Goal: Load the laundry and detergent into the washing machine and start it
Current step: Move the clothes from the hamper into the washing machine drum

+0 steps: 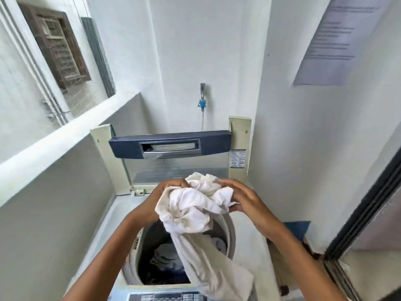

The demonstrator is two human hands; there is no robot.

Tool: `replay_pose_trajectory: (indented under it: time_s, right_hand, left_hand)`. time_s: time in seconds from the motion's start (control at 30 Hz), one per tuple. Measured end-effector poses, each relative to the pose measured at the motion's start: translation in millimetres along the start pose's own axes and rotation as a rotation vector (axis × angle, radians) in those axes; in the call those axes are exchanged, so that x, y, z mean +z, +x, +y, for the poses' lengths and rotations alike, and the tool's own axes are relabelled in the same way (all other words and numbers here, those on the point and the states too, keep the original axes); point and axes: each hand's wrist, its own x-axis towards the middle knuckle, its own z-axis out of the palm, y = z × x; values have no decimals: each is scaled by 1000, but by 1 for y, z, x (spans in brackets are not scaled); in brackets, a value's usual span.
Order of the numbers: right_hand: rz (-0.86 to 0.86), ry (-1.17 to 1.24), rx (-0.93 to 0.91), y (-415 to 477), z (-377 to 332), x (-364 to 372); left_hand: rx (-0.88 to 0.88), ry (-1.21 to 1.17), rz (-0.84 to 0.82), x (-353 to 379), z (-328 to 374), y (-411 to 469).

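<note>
White plastered walls (217, 51): enclose a narrow alcove on three sides, with a ledge along the left.

Cream top-loading washing machine (104, 224): fills the alcove floor. Its front and lower body are cut off by the frame edge.

Raised lid with navy band and translucent panel (169, 144): stands upright at the back of the machine. The recessed handle shows in the band.

Dark-framed sliding door (364, 205): right side, only partly in frame.

Pale printed paper notice (338, 40): fixed to the right wall. The text is too blurred to read.

Brown-framed grilled window (58, 46): seen beyond the ledge, upper left.

Crumpled white fabric garment (191, 207): held above the open drum. One long end trails down over the front rim and hides part of the opening.

Round grey-rimmed drum (231, 234): open, its right and front portions covered by the garment.

Dark blue and pale laundry (162, 257): lies inside the drum; single items cannot be told apart.

Left hand (160, 194): fingers curled into the bunched garment, palm side hidden by cloth.

Right hand (243, 196): fingers and thumb pinch the garment's right side.

Grey control panel (165, 297): bottom edge, cut off, markings illegible.

Blue object (298, 229): right of the machine, partly behind the right forearm, unidentifiable.

Metal tap with blue fitting (202, 98): on the back wall, with a hose running down behind the lid.
</note>
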Motion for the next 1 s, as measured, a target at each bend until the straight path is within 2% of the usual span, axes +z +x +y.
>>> replay_pose_trajectory:
  time_s: [0.1, 0.2, 0.27, 0.33, 0.43, 0.47, 0.5, 0.53, 0.57, 0.63, 0.7, 0.83, 1.0]
  right_hand:
    - [-107, 235, 131, 16, -2, 22]
    - [-194, 199, 132, 29, 5, 38]
    - [-97, 46, 117, 34, 7, 52]
    - [73, 25, 146, 41, 8, 61]
    - [197, 253, 307, 52, 10, 63]
    - [228, 311, 358, 55, 9, 62]
    - [260, 363, 395, 56, 8, 63]
    - [294, 415, 415, 58, 7, 62]
    - [319, 477, 429, 59, 5, 64]
    - [318, 579, 456, 63, -1, 65]
    - [274, 649, 462, 66, -5, 67]
    - [158, 617, 490, 70, -2, 69]
    - [168, 474, 499, 71, -1, 62]
  left_hand:
    - [-100, 87, 40, -18, -25, -13]
    - [-118, -22, 48, -25, -25, -18]
    - [-62, -48, 6, -21, -25, -17]
    - [-131, -65, 70, -18, -29, -19]
    - [-428, -74, 394, -15, -46, -25]
    - [-540, -172, 505, -16, -51, -31]
    - [-652, -292, 546, -17, -53, -37]
    - [-774, -390, 503, -17, -54, -40]
    - [-871, -440, 373, -16, -55, -44]
    - [-881, -441, 117, -10, -59, -57]
    - [-829, -448, 77, -5, -58, -64]
    - [-759, -477, 184, 5, -63, -58]
    - [-768, -652, 529, -11, -79, -49]
